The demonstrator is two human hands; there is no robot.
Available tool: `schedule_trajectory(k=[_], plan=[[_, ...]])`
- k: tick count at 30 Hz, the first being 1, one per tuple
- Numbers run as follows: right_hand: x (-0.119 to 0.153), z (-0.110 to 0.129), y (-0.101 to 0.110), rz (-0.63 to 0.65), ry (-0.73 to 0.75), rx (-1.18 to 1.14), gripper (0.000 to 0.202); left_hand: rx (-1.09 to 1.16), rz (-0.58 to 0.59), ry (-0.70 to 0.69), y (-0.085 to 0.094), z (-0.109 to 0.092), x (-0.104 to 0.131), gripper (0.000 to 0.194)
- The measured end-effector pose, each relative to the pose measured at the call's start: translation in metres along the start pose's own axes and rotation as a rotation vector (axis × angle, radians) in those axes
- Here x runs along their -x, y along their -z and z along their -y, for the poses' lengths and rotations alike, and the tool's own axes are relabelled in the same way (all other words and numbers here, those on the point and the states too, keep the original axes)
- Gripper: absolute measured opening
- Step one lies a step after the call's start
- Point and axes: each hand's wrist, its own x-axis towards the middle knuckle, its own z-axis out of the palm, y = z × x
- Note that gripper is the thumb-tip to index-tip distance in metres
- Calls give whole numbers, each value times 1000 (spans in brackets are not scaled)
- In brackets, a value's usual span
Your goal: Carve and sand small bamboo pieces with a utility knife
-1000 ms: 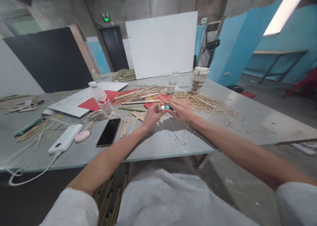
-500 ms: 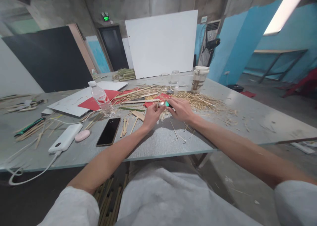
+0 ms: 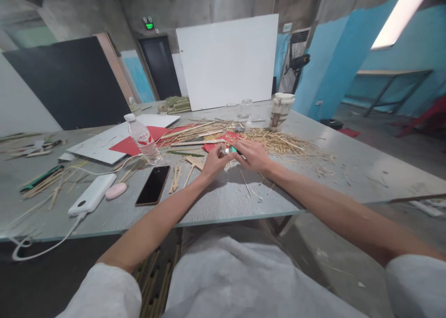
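My left hand [image 3: 213, 163] and my right hand [image 3: 253, 155] meet near the middle of the table, fingers bent round a small green and silvery thing [image 3: 233, 149]. The right fingers are closed over its green part; the left fingertips pinch at its silvery end. What it is exactly is too small to tell. Just behind the hands lies a red sheet [image 3: 228, 136] with straw bits on it. A pile of cut straw [image 3: 285, 141] spreads to the right, and long straw stalks [image 3: 195, 131] lie behind on the left.
Left of the hands are a black phone [image 3: 153, 185], a water bottle [image 3: 142, 139], a white power bank [image 3: 93, 195] with a cable, and a pink oval case [image 3: 116, 191]. A paper cup [image 3: 280, 111] and a clear jar [image 3: 245, 108] stand behind. The table's front edge [image 3: 244, 219] is near my body.
Both hands have shifted slightly around the small green and silvery thing. The left thumb now reaches further across toward the right fingers. Everything else lies as before.
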Motion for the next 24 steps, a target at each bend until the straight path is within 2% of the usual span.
schedule_trajectory(k=[24], plan=[[-1, -1, -2, -10, -16, -50, 41, -15, 6, -21, 1, -1, 1, 50]])
